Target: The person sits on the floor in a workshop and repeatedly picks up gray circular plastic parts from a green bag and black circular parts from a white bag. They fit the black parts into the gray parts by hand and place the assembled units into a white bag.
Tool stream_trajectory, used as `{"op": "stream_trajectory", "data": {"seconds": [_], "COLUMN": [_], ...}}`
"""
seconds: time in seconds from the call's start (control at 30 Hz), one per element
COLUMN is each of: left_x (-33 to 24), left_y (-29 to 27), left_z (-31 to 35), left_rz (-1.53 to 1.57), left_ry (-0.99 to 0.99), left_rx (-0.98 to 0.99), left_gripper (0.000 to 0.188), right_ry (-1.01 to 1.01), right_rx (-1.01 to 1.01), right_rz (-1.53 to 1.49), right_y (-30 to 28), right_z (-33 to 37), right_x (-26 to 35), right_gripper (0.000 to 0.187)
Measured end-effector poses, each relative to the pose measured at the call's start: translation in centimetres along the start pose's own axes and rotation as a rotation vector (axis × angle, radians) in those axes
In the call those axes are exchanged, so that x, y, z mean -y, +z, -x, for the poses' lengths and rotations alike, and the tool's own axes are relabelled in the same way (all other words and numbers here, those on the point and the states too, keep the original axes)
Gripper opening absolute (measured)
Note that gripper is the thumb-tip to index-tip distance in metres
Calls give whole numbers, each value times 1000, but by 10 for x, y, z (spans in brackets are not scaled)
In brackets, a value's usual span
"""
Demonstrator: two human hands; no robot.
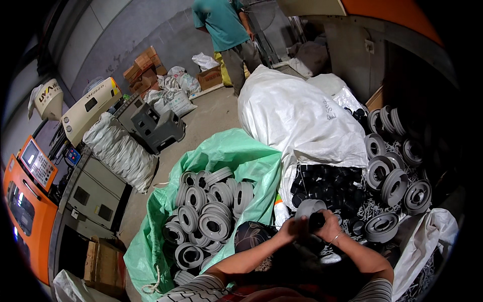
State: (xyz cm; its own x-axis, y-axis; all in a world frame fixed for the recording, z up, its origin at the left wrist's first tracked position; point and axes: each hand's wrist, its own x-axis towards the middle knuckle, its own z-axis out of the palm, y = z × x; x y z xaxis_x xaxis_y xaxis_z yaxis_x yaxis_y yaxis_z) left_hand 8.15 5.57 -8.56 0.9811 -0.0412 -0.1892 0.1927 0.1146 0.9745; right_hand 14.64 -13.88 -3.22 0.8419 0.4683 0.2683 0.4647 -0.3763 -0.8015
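In front of my body, my left hand (293,230) is closed around a grey plastic wheel rim (310,206). My right hand (329,226) curls around a small black round part (317,220), which is up against the wheel rim. How far the two pieces fit together is hidden by my fingers. Just beyond my hands, black round parts (329,189) spill from the mouth of a large white woven sack (292,108). To the left, a green woven sack (211,146) stands open, filled with similar grey wheel rims (214,224).
More grey rims (395,186) lie at the right among small grey pieces, near a white bag (427,241). A person (221,30) stands at the back. An orange machine (30,216), a stuffed white sack (121,151) and a grey plastic step stool (158,126) are at the left.
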Motion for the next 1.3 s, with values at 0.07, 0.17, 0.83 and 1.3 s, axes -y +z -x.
{"op": "stream_trajectory", "data": {"seconds": [0.07,0.17,0.83,1.3], "left_x": [-46,-52,-65,-77], "left_y": [16,18,32,32], "left_z": [11,16,15,37], "left_rz": [73,93,-30,-708], "left_ry": [-117,-173,47,407], "left_rx": [40,25,326,192], "left_gripper": [38,43,47,80], "right_ry": [-21,23,31,762], "right_rx": [1,98,-47,66], "right_rz": [41,-34,-120,-1211], "right_y": [-3,-12,-22,-20], "right_z": [4,0,-17,-12], "right_x": [-1,7,-2,12], "right_gripper": [58,58,35,30]}}
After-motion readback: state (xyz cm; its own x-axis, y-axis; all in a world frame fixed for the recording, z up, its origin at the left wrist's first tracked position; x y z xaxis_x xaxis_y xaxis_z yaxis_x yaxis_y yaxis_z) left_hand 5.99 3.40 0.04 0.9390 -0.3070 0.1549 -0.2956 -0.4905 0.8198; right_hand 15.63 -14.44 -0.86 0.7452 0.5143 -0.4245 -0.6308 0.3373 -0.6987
